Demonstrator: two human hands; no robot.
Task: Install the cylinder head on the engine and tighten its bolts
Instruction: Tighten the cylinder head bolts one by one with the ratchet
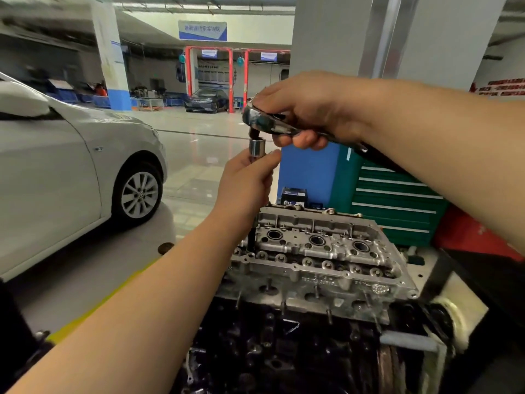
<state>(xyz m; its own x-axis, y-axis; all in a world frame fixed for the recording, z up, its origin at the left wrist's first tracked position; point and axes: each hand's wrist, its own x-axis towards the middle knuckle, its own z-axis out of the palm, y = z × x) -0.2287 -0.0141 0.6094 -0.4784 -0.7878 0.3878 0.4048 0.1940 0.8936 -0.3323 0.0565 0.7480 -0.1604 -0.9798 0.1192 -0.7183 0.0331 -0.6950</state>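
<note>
Head camera looks down over the cylinder head (318, 251), which sits on top of the dark engine (284, 351). Above its left end, the left hand (244, 180) pinches a long socket extension (257, 150) that stands upright, its lower end reaching down to the head's left edge. The right hand (306, 109) is curled round a chrome ratchet (264, 120), whose drive sits just above the extension's top. A silver car (71, 166) stands to the left, a green tool cabinet (397, 200) behind.
</note>
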